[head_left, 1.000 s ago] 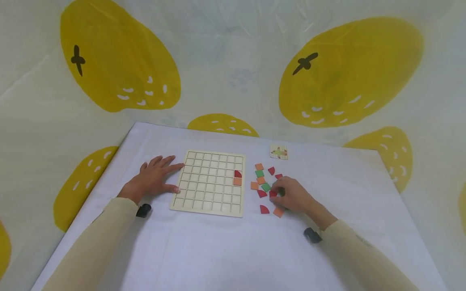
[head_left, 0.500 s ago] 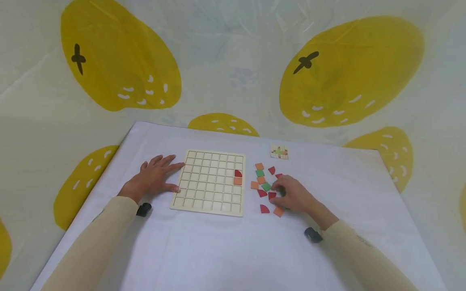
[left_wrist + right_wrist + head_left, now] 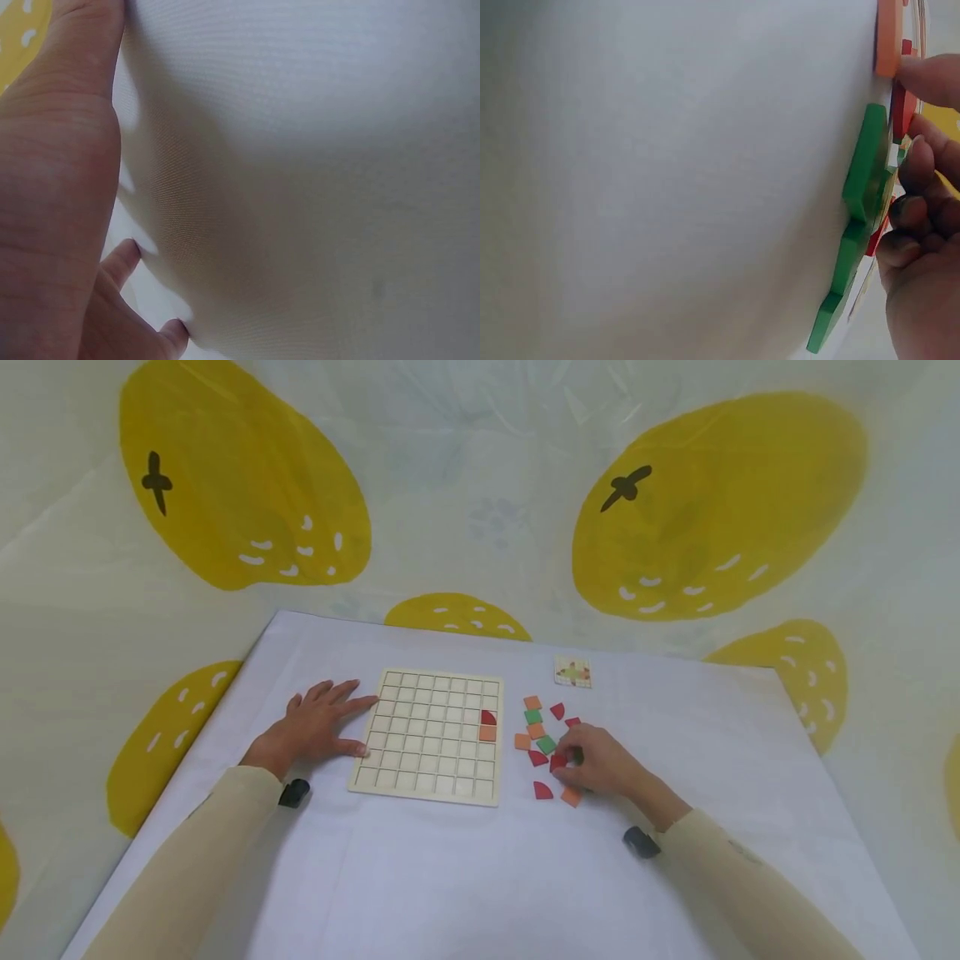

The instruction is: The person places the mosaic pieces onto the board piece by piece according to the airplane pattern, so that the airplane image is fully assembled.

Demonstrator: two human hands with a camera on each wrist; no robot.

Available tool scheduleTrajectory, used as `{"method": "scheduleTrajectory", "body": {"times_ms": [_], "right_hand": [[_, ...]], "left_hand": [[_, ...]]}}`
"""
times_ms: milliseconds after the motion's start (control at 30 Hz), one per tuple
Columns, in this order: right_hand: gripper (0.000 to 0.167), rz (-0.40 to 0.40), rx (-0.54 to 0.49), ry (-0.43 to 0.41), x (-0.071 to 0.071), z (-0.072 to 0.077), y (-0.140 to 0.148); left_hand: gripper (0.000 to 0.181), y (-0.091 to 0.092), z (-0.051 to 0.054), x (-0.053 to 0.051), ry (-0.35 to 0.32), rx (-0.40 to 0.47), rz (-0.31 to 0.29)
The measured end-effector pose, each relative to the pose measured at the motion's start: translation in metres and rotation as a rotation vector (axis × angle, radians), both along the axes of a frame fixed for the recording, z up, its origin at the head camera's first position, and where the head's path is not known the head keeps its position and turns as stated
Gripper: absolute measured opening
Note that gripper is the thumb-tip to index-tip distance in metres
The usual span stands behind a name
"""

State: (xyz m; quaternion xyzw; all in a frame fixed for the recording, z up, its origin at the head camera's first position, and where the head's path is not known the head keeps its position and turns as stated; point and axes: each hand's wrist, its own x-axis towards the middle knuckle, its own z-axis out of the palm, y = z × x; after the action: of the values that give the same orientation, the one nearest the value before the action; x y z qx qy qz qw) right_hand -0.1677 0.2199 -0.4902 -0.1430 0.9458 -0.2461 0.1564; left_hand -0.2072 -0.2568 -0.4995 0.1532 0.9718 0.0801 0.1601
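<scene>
A cream gridded board (image 3: 427, 766) lies on the white table, with one red quarter-circle tile (image 3: 488, 717) and one orange square tile (image 3: 487, 733) in its right column. My left hand (image 3: 311, 727) rests with spread fingers at the board's left edge, index finger and thumb touching it. Among loose tiles right of the board, my right hand (image 3: 600, 760) pinches a red tile (image 3: 558, 762) between thumb and index finger. The right wrist view shows this red tile (image 3: 904, 112) edge-on at the fingertips, beside green tiles (image 3: 866, 161) and an orange tile (image 3: 888, 37).
Several orange, green and red tiles lie scattered between the board and the right hand, including an orange square (image 3: 572, 797) and a red quarter circle (image 3: 543, 791) nearer me. A small pattern card (image 3: 573, 672) lies behind them. A cloth with yellow fruit prints (image 3: 720, 510) hangs beyond the table.
The red tile at my right fingertips has turned and shifted slightly. My left hand and the board have stayed in place.
</scene>
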Motion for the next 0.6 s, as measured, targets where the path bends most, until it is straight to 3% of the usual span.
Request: {"method": "scheduleTrajectory", "body": {"times_ms": [333,600], "right_hand": [[0.025,0.115,-0.009,0.047,-0.005,0.010,-0.010],[0.023,0.144,-0.002,0.025,-0.013,0.017,-0.027]], "left_hand": [[0.097,0.000,0.000,0.000,0.011,0.010,-0.008],[0.099,-0.001,0.002,0.001,0.008,0.010,-0.006]]}}
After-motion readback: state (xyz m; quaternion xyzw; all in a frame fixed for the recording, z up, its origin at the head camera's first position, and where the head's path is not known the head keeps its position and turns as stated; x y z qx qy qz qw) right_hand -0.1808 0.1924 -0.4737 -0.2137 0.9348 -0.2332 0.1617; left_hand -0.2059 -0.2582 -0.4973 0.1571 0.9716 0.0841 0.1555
